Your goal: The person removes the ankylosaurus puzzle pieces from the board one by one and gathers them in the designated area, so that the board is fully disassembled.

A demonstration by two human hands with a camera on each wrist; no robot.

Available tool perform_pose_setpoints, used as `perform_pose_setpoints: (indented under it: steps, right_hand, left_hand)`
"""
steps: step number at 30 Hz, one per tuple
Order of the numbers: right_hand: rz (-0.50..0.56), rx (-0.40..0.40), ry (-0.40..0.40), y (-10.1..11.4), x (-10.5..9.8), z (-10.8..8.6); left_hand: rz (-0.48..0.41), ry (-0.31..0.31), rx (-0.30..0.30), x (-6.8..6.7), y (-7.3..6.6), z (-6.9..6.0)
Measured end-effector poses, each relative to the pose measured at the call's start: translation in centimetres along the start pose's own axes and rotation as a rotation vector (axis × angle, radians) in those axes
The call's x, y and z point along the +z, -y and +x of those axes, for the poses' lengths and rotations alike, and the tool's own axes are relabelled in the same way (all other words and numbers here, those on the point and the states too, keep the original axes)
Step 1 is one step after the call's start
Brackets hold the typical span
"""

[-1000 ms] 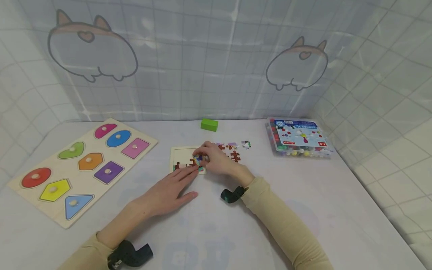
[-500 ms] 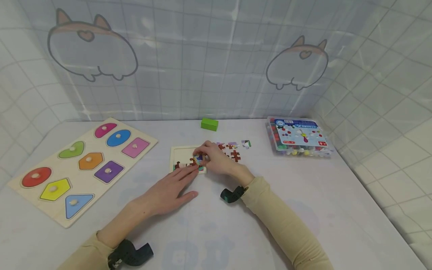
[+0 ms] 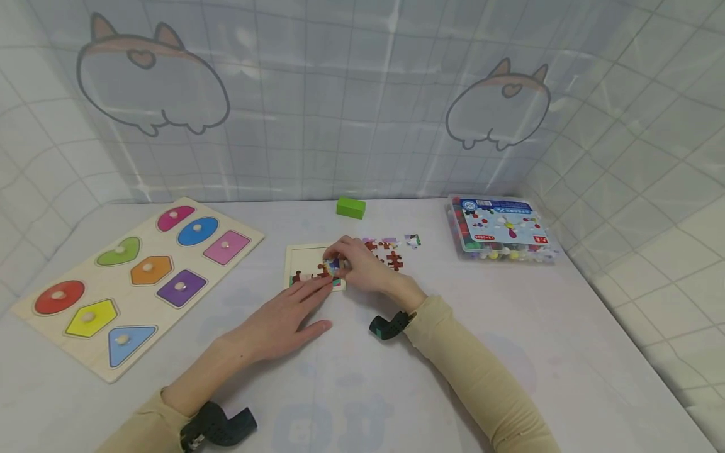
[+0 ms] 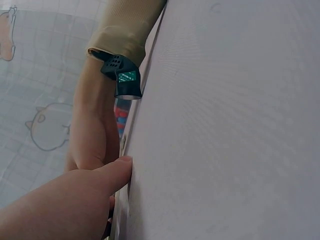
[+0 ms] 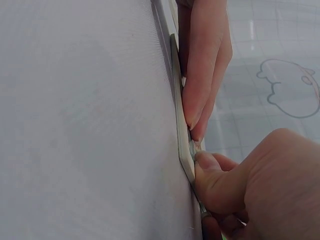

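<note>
Beige-sleeved, reaches in over the white counter [image 3: 538, 314] from lower left and lower right, slanting inward. Lays the left hand [image 3: 286, 319] palm down with fingers straight and thumb spread away, resting fingertips on the near side of a pale wooden puzzle tray [image 3: 303, 257]. Angles the right hand [image 3: 365, 267] leftward over the tray's right side with fingers curled, pinching a multicoloured puzzle piece [image 3: 331, 267] just beyond the left fingertips. Cannot tell the direction of the piece's long axis, with most of it covered by those fingers. Has the tray flat, looking longer from side to side, with placed pieces [image 3: 297, 277] along its near edge. Has loose pieces [image 3: 394, 260] just right of the right hand, a shape board [image 3: 120, 286] at left slanting away rightward, a green block [image 3: 351, 208] beyond the tray and a plastic box [image 3: 504, 225] at far right.
</note>
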State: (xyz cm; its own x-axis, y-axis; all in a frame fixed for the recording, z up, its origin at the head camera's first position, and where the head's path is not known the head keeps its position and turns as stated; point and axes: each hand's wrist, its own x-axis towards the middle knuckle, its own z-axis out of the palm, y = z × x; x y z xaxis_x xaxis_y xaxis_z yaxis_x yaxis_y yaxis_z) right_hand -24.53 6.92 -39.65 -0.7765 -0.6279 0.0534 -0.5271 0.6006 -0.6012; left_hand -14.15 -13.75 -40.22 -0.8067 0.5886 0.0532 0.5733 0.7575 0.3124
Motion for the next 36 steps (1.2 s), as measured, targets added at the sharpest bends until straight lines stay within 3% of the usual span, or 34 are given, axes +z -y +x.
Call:
perform_pose_setpoints:
  steps: [18,27,36]
  right_hand:
    - [0.031,-0.006,0.011,-0.01,-0.2,-0.2]
    - [0.063,-0.056,0.001,-0.07,-0.35,-0.19]
    - [0.053,-0.024,0.005,-0.26,-0.61,-0.12]
  left_hand:
    - [-0.001,0.0,0.0,-0.06,-0.06,-0.02]
    - [-0.001,-0.004,0.0,-0.14,-0.07,-0.04]
    - [-0.001,0.0,-0.005,-0.1,-0.04,-0.03]
